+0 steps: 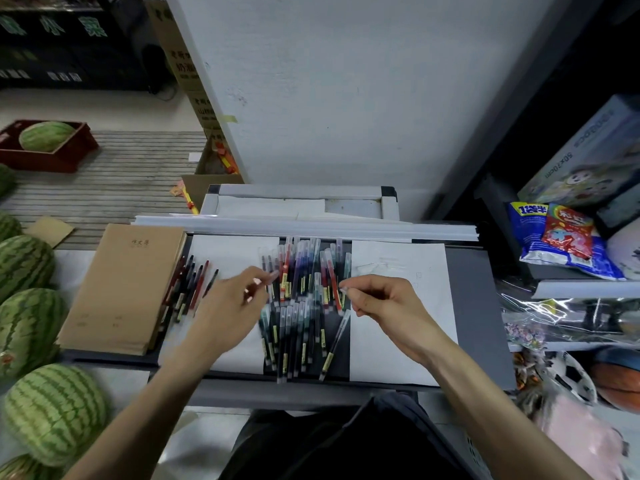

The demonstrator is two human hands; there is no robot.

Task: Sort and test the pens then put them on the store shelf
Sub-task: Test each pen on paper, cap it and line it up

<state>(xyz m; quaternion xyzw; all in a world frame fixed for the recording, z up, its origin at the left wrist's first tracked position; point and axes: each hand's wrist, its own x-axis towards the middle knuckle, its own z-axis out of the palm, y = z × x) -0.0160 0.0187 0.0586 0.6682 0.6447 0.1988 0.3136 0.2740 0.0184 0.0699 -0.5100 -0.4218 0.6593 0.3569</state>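
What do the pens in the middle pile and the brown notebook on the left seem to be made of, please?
The pens look like plastic: clear, slightly glossy barrels with coloured ink showing through. The notebook seems to have a matte brown kraft-paper or thin card cover, with no shine; the exact stock is unclear.

Glossy plastic pens (304, 299) lie between matt white paper sheets (398, 306); the notebook (121, 289) at left is matt brown paper.

Surface: grey shelf board (478, 306)
Left: brown notebooks (121, 289), loose pens (188, 285) just beside
Middle: pen pile (301, 306) between two white sheets (398, 341)
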